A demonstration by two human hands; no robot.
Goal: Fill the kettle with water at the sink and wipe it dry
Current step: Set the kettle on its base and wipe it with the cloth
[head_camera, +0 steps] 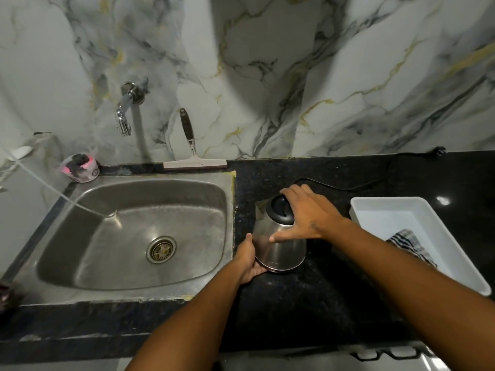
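Observation:
A steel kettle (pixel 281 247) with a black lid stands on the black counter just right of the sink (pixel 134 231). My right hand (pixel 308 212) lies over its top and handle side, fingers on the lid and thumb across the steel body. My left hand (pixel 247 259) cups the lower left edge of the kettle's base. The chrome tap (pixel 124 113) juts from the marble wall above the sink's back left; no water runs from it. A checked cloth (pixel 409 243) lies in a white tray (pixel 375 207) to the right.
A squeegee (pixel 191 153) leans on the wall behind the sink. A pink-and-black scrubber tub (pixel 80 167) sits at the sink's back left corner. A thin hose (pixel 53 190) runs into the basin. A black cord (pixel 348 187) trails behind the kettle.

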